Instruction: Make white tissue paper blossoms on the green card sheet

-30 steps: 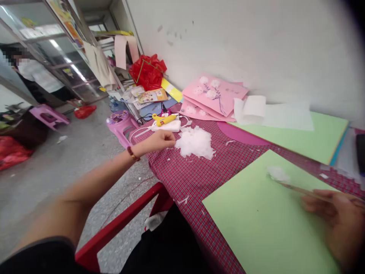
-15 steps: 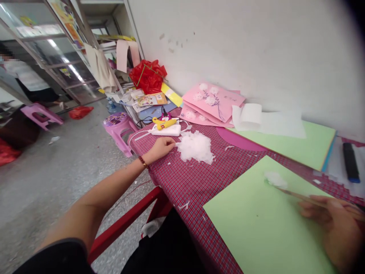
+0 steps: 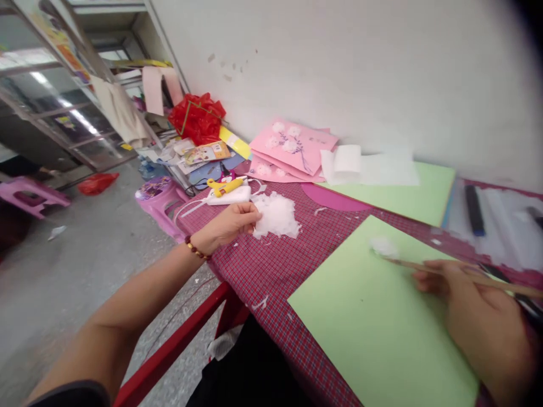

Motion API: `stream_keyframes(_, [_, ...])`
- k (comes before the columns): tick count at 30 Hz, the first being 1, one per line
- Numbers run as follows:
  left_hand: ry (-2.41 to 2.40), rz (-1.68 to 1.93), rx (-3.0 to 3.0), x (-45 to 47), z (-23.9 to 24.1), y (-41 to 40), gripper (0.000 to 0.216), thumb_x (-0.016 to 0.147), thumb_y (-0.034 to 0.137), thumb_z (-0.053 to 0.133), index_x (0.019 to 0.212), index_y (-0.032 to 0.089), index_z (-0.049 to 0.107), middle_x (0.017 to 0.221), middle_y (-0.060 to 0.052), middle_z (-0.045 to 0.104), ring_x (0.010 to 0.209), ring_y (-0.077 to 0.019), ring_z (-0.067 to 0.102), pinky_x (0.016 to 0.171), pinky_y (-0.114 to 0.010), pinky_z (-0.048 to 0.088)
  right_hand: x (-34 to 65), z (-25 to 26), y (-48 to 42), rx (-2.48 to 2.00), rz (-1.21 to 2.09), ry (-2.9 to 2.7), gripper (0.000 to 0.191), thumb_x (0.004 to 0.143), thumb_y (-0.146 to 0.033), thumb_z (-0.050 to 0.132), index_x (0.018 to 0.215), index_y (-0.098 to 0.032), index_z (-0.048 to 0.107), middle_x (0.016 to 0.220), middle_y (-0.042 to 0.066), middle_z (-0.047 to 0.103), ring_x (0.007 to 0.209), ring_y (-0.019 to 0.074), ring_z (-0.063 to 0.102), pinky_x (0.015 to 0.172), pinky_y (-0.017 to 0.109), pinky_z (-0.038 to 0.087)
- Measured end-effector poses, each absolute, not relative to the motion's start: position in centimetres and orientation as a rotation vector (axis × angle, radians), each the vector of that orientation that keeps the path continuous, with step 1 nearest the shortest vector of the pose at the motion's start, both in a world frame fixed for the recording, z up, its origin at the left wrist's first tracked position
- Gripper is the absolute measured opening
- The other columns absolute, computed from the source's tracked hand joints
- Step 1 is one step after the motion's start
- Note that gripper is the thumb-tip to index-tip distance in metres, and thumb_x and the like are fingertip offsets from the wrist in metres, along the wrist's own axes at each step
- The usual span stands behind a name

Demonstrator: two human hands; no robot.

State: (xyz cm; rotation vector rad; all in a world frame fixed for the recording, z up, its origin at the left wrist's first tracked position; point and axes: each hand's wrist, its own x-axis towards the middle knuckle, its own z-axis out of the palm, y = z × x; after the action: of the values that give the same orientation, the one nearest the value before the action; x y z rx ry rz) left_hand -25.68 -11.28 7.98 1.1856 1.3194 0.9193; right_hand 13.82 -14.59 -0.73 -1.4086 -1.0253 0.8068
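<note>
On the red checked tablecloth lies a pile of thin white paper pieces (image 3: 278, 215). My left hand (image 3: 231, 223), with a beaded bracelet at the wrist, pinches at the pile's left edge, thumb and finger closed on a white paper piece that is mostly hidden. A thin wooden stick (image 3: 407, 264) is gripped in my right hand (image 3: 470, 305), over the light green sheet (image 3: 365, 333). The stick's tip touches a small tuft of white paper (image 3: 384, 247) on the sheet's upper part; the tuft is a little blurred.
A yellow glue gun (image 3: 224, 186) rests on a white power strip (image 3: 229, 196) behind my left hand. Pink cards with white flowers (image 3: 297, 144) lean by the wall. A dark marker (image 3: 474, 209) lies at the right. Pink stools (image 3: 159, 198) stand on the floor.
The view has swung to the right. My left hand stays pinched at the pile, now overlapping its edge more. My right hand still holds the stick against the white tuft.
</note>
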Motion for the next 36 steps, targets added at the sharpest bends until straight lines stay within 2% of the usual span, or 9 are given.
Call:
stream_keyframes(3, [1.183, 0.797, 1.211, -21.9, 8.3, -11.1, 0.023, 0.067, 0.024, 0.072, 0.072, 0.015, 0.052, 0.056, 0.006, 0.053, 0.045, -0.0038, 0.047, 0.046, -0.017, 0.035, 13.3, -0.1, -14.6, -1.362, 0.887, -1.039, 0.026, 0.082, -0.05, 0.062, 0.079, -0.024, 0.069, 0.071, 0.01, 0.065, 0.062, 0.0184, 0.06, 0.063, 0.04, 0.048])
stream_keyframes(8, [0.965, 0.567, 1.327, -14.7, 7.9, -10.2, 0.019, 0.069, 0.018, 0.069, 0.08, 0.015, 0.055, 0.066, 0.003, 0.06, 0.055, -0.0068, 0.055, 0.055, -0.02, 0.042, 13.1, 0.0, -14.5, -1.267, 0.888, -1.037, 0.033, 0.085, -0.051, 0.058, 0.082, -0.018, 0.062, 0.066, 0.002, 0.064, 0.055, 0.0133, 0.057, 0.054, 0.028, 0.046])
stream_keyframes(11, [0.907, 0.471, 1.405, -10.9, 7.0, -9.1, 0.017, 0.07, 0.015, 0.067, 0.083, 0.015, 0.058, 0.067, 0.002, 0.061, 0.058, -0.0075, 0.056, 0.057, -0.02, 0.041, 13.0, 0.4, -14.6, -1.215, 0.903, -1.029, 0.032, 0.087, -0.049, 0.055, 0.083, -0.018, 0.06, 0.067, 0.001, 0.065, 0.056, 0.0133, 0.058, 0.055, 0.027, 0.047])
stream_keyframes(14, [0.914, 0.419, 1.452, -8.5, 6.0, -7.9, 0.011, 0.069, 0.014, 0.065, 0.078, 0.014, 0.06, 0.063, 0.004, 0.057, 0.054, -0.0055, 0.05, 0.053, -0.019, 0.036, 13.2, 0.5, -14.6, -1.205, 0.874, -1.019, 0.029, 0.089, -0.047, 0.053, 0.082, -0.019, 0.06, 0.067, 0.001, 0.064, 0.056, 0.0134, 0.058, 0.056, 0.028, 0.048])
stream_keyframes(17, [0.893, 0.402, 1.416, -7.8, 5.6, -6.9, 0.007, 0.068, 0.014, 0.064, 0.074, 0.013, 0.061, 0.06, 0.005, 0.055, 0.051, -0.0043, 0.045, 0.052, -0.018, 0.035, 13.2, 0.4, -14.5, -1.203, 0.857, -1.013, 0.027, 0.091, -0.045, 0.052, 0.086, -0.019, 0.06, 0.069, 0.001, 0.064, 0.056, 0.0127, 0.058, 0.055, 0.027, 0.048])
stream_keyframes(22, [0.809, 0.411, 1.179, -8.1, 5.7, -6.6, 0.008, 0.064, 0.015, 0.063, 0.07, 0.014, 0.058, 0.076, -0.001, 0.063, 0.063, -0.0076, 0.055, 0.059, -0.021, 0.043, 12.3, 1.2, -15.2, -1.16, 0.816, -1.111, 0.022, 0.094, -0.04, 0.049, 0.095, -0.021, 0.06, 0.077, 0.001, 0.065, 0.059, 0.012, 0.059, 0.058, 0.027, 0.049])
stream_keyframes(27, [0.881, 0.517, 1.334, -7.9, 4.5, -6.9, 0.009, 0.069, 0.017, 0.064, 0.076, 0.013, 0.059, 0.061, 0.005, 0.053, 0.051, -0.0043, 0.046, 0.052, -0.018, 0.036, 11.9, 1.9, -15.9, -1.164, 0.823, -1.154, 0.024, 0.096, -0.04, 0.046, 0.096, -0.021, 0.061, 0.076, 0.001, 0.065, 0.063, 0.0133, 0.06, 0.062, 0.029, 0.05])
stream_keyframes(31, [0.903, 0.527, 1.477, -8.0, 4.7, -7.1, 0.016, 0.072, 0.021, 0.065, 0.085, 0.013, 0.061, 0.061, 0.004, 0.056, 0.054, -0.006, 0.05, 0.053, -0.018, 0.038, 13.0, 1.4, -15.4, -1.195, 0.81, -1.064, 0.03, 0.095, -0.043, 0.046, 0.092, -0.02, 0.065, 0.067, 0.0, 0.061, 0.059, 0.0125, 0.054, 0.057, 0.027, 0.045])
stream_keyframes(36, [0.874, 0.328, 1.627, -7.2, 6.3, -6.3, 0.008, 0.072, 0.02, 0.062, 0.072, 0.012, 0.061, 0.058, 0.002, 0.058, 0.053, -0.0066, 0.051, 0.054, -0.019, 0.04, 13.4, 0.7, -14.8, -1.203, 0.826, -0.99, 0.032, 0.095, -0.043, 0.047, 0.091, -0.018, 0.067, 0.072, 0.001, 0.061, 0.06, 0.0112, 0.053, 0.057, 0.026, 0.042])
